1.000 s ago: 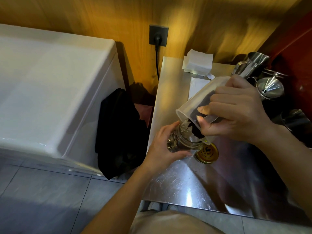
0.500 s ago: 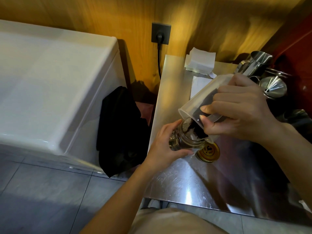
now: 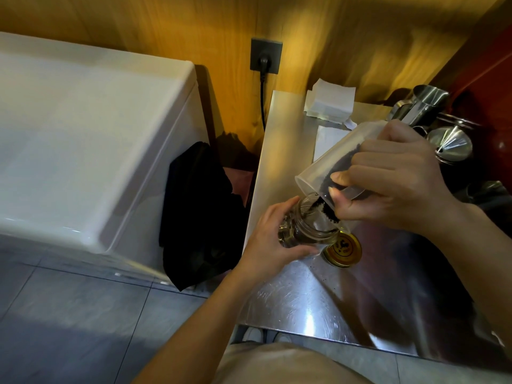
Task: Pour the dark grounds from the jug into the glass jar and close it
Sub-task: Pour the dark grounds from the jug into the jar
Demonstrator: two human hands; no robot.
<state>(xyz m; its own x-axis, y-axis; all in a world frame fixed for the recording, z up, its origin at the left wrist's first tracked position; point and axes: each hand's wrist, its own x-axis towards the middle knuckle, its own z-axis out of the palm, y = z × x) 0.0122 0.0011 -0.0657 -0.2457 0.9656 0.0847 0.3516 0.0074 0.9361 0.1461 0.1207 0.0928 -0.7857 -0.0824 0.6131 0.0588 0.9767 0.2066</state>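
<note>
My right hand [image 3: 393, 178] grips a translucent plastic jug [image 3: 332, 159], tipped mouth-down to the left over a glass jar [image 3: 307, 225]. Dark grounds [image 3: 325, 210] slide along the jug's lower side and fall from its lip into the jar's open mouth. My left hand [image 3: 270, 242] wraps around the jar's left side and holds it tilted on the steel counter [image 3: 304, 295]. The jar's gold lid [image 3: 343, 249] lies on the counter just right of the jar, apart from it. A few dark specks lie on the counter near the lid.
White paper napkins [image 3: 329, 103] lie at the counter's back. Steel pitchers [image 3: 424, 106] and a steel funnel [image 3: 450, 144] stand at the back right. A white chest appliance [image 3: 83, 139] fills the left, with a black cloth [image 3: 199, 212] hanging in the gap.
The jug has tipped a little further and more grounds have slid down to its lip and into the jar. Both hands keep their grips.
</note>
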